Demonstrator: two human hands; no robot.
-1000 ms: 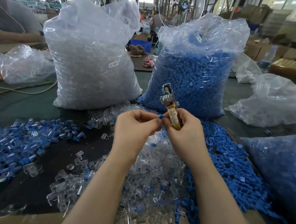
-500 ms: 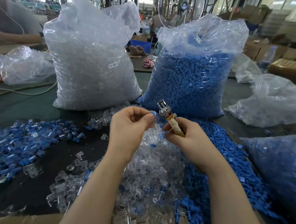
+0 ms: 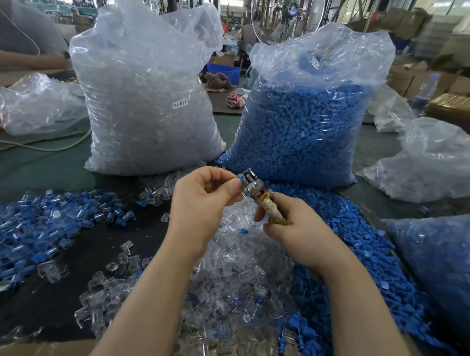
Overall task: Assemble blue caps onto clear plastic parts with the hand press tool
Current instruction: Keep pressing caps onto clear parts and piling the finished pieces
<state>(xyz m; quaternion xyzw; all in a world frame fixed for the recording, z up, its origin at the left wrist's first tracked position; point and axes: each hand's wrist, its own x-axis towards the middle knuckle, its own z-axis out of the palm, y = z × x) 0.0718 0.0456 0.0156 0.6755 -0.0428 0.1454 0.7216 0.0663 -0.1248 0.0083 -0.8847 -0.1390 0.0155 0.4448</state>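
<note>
My right hand (image 3: 299, 229) grips the tape-wrapped handle of the hand press tool (image 3: 257, 193), whose metal head tilts up and to the left. My left hand (image 3: 201, 203) pinches a small blue cap on a clear part (image 3: 240, 178) right against the tool's head. Below my hands lies a heap of loose clear plastic parts (image 3: 238, 275). To its right spreads a heap of loose blue caps (image 3: 362, 256). Assembled blue-and-clear pieces (image 3: 35, 228) are piled at the left of the table.
A tall bag of clear parts (image 3: 147, 102) and a tall bag of blue caps (image 3: 304, 121) stand behind my hands. More plastic bags lie at the left (image 3: 36, 105) and right (image 3: 435, 161). Another blue-filled bag (image 3: 444, 270) is at the near right. A cardboard edge (image 3: 49, 351) runs along the bottom.
The tool has tilted from nearly upright down towards the left. My left hand has brought the pinched blue cap up against the tool's metal head.
</note>
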